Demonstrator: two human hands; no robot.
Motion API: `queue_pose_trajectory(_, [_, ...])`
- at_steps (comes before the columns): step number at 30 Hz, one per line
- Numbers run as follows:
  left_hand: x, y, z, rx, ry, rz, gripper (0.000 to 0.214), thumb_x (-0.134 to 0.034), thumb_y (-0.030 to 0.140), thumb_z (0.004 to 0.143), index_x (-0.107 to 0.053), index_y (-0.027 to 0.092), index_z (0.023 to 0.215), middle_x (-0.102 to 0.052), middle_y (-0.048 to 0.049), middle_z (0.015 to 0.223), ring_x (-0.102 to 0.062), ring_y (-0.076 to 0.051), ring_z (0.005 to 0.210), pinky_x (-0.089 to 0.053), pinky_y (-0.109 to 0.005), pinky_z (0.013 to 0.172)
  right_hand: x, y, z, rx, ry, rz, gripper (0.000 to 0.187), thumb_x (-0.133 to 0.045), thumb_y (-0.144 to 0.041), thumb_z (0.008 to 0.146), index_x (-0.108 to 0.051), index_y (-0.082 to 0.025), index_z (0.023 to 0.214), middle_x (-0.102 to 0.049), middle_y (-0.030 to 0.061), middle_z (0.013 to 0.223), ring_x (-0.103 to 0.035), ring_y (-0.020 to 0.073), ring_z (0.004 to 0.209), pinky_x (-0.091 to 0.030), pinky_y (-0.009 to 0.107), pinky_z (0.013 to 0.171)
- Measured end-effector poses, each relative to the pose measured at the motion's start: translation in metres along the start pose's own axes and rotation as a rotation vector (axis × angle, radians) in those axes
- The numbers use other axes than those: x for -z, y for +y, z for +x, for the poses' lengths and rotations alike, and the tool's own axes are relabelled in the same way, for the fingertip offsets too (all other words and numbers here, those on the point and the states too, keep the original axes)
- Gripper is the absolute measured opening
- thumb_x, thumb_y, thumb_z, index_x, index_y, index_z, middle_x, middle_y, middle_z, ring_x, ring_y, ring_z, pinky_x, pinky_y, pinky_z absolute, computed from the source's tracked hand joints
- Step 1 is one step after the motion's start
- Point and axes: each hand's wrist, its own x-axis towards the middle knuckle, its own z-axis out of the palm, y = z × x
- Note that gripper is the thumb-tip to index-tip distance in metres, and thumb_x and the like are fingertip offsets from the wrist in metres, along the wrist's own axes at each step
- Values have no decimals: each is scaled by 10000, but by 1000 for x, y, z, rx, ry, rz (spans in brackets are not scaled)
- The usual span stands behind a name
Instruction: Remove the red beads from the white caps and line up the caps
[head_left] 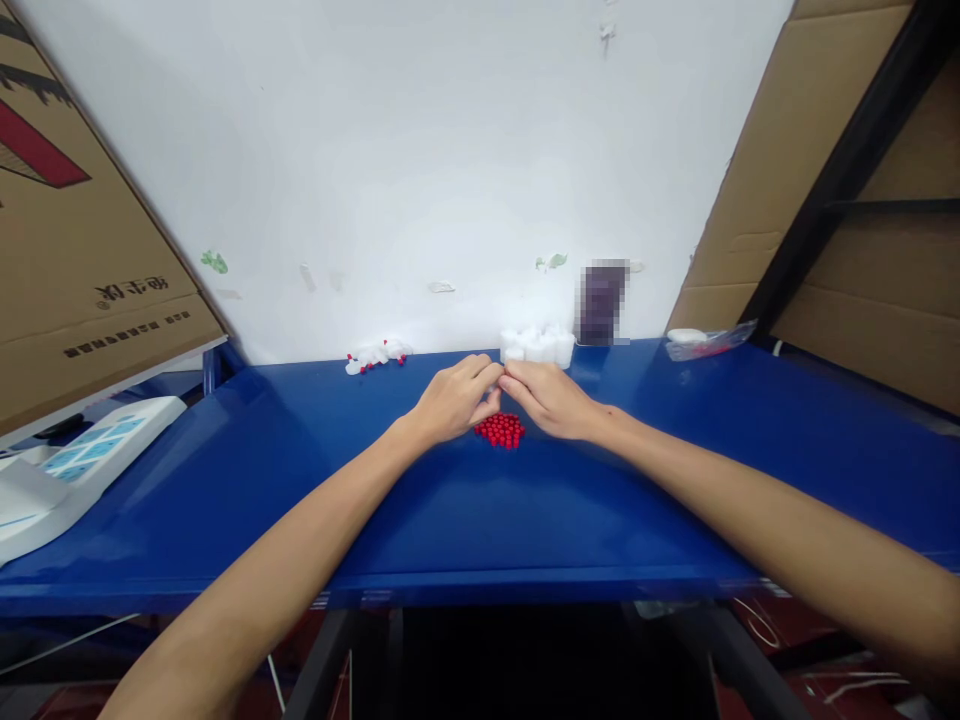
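My left hand (454, 400) and my right hand (551, 400) meet fingertip to fingertip over the middle of the blue table (480, 510). Both are pinched closed on something small and white that I cannot make out. Just below the fingers lies a small heap of red beads (501, 430). Behind my hands stands a cluster of small white caps (538, 345). Further left, near the wall, lies a little pile of white pieces with red beads in them (377, 355).
A white device with a blue keypad (75, 465) sits at the left. A large cardboard box (82, 270) leans above it. A clear plastic bag (705, 342) lies at the back right, with cardboard and a black shelf frame (847, 170) beyond.
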Motion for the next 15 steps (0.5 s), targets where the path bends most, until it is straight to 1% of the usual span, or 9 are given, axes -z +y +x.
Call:
queue_pose_trajectory(3, [-2,-12,-5,-14,-29,45,218,-405,170,943,-563,185,1093,-611,-84,1007,-575,-188,890,-486,-297,735,2,1,1,-82,18,50,365,-291,-389,1045,-377,-216,735,-433,-27,646,-388,122,590,-281,294,616])
queue_pose_trajectory(5, [-4,-21,-10,29,-44,18,243,-396,176,957,-563,190,1133,-616,-80,1020,-584,-182,889,-486,-296,744,4,4,1,-129,-18,67,392,-295,-414,1040,-342,-219,703,-398,-34,619,-372,120,583,-269,295,610])
queue_pose_trajectory(7, [-4,-28,-14,93,-53,-27,224,-393,193,968,-571,185,1105,-622,-70,985,-589,-177,874,-483,-299,758,7,7,1,-157,-134,51,391,-309,-397,1032,-340,-214,688,-405,-31,618,-382,122,592,-267,297,619])
queue_pose_trajectory(9, [-5,-32,-17,136,-70,-58,208,-398,223,977,-580,181,1068,-622,-62,936,-588,-180,854,-476,-304,759,9,13,1,-194,-270,-11,375,-344,-348,1012,-371,-203,668,-446,-20,621,-410,128,609,-269,302,638])
queue_pose_trajectory(11, [-7,-35,-18,164,-92,-82,210,-399,244,982,-588,181,1046,-618,-53,897,-582,-179,824,-466,-305,748,11,20,1,-255,-374,-86,359,-399,-312,976,-406,-194,637,-490,-8,616,-431,133,614,-269,306,644])
queue_pose_trajectory(13, [-8,-35,-19,180,-119,-103,215,-398,253,981,-595,183,1032,-614,-46,877,-573,-173,790,-455,-301,734,12,25,1,-327,-438,-138,349,-452,-309,935,-420,-191,609,-506,-1,597,-435,133,594,-265,304,620])
queue_pose_trajectory(15, [-9,-35,-19,185,-147,-119,219,-400,260,977,-601,183,1018,-609,-43,863,-562,-168,763,-444,-299,720,13,29,1,-371,-469,-180,339,-480,-310,903,-420,-193,591,-504,1,576,-434,133,567,-256,302,587])
